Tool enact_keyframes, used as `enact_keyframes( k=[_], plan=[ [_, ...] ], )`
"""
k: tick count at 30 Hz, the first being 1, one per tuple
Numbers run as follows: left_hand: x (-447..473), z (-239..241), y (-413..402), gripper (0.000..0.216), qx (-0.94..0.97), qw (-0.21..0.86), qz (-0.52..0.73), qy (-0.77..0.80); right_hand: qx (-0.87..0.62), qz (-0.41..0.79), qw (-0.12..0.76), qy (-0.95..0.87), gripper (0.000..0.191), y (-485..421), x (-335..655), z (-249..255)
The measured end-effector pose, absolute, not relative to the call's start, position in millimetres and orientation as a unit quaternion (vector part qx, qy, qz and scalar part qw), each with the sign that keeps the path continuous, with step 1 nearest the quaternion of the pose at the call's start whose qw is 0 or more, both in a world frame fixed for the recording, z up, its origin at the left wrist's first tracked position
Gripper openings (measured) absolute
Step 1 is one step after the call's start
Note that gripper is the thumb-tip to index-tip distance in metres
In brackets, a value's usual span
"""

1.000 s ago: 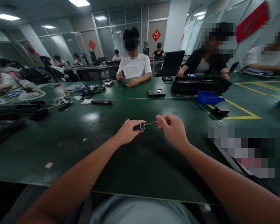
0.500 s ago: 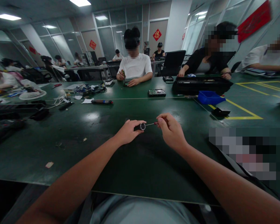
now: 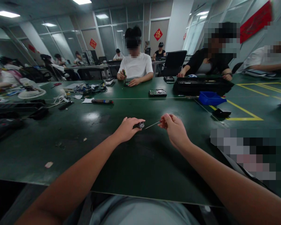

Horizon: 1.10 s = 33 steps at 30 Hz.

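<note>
My left hand (image 3: pixel 127 129) is closed around a small black cylindrical part (image 3: pixel 140 125), whose round end with a pale rim faces right. Between the thumb and fingers of my right hand (image 3: pixel 173 126) is a thin screwdriver (image 3: pixel 153 124); its handle is mostly hidden by the fingers. The metal shaft slants down to the left, and its tip is a short way right of the cylinder's end, apart from it. Both hands are over the green table (image 3: pixel 140 168).
Across the table a person in a white shirt (image 3: pixel 137 67) works near a hard drive (image 3: pixel 157 92). To the right are a long black housing (image 3: pixel 201 85), a blue bin (image 3: pixel 212 98) and a small black piece (image 3: pixel 221 113). A dark pen-shaped tool (image 3: pixel 102 101) and cables (image 3: pixel 90 89) lie left.
My right hand has drawn back slightly to the right, and the screwdriver's tip has come away from the cylinder's end. My left hand has shifted a little left and up with the cylinder.
</note>
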<state>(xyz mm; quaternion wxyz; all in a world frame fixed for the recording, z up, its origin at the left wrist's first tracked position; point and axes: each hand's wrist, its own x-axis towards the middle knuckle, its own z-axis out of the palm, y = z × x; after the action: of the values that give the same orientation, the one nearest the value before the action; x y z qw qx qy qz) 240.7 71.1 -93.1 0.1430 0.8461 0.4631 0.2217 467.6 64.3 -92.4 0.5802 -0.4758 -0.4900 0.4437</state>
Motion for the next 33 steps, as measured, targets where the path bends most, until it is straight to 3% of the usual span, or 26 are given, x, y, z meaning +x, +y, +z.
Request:
enact_keyframes(
  k=[7,18,28,33],
  plan=[
    [242.2,-91.8,68.7,0.04,0.848,0.143,0.227,0.457,-0.446,0.35,0.584,-0.581,0.027,56.5,467.3,-91.7],
    [244.3,-93.6,68.2,0.037,0.839,0.161,0.244,0.458,-0.507,0.19,0.486,-0.686,0.022,46.4,469.3,-80.3],
    [247.1,-89.3,71.3,0.036,0.657,0.402,0.415,0.485,-0.502,0.182,0.506,-0.677,0.023,44.8,472.2,-76.0],
    [252.0,-75.3,63.6,0.037,0.706,0.314,0.341,0.536,-0.496,0.181,0.513,-0.676,0.022,43.6,472.5,-75.8]
  ],
)
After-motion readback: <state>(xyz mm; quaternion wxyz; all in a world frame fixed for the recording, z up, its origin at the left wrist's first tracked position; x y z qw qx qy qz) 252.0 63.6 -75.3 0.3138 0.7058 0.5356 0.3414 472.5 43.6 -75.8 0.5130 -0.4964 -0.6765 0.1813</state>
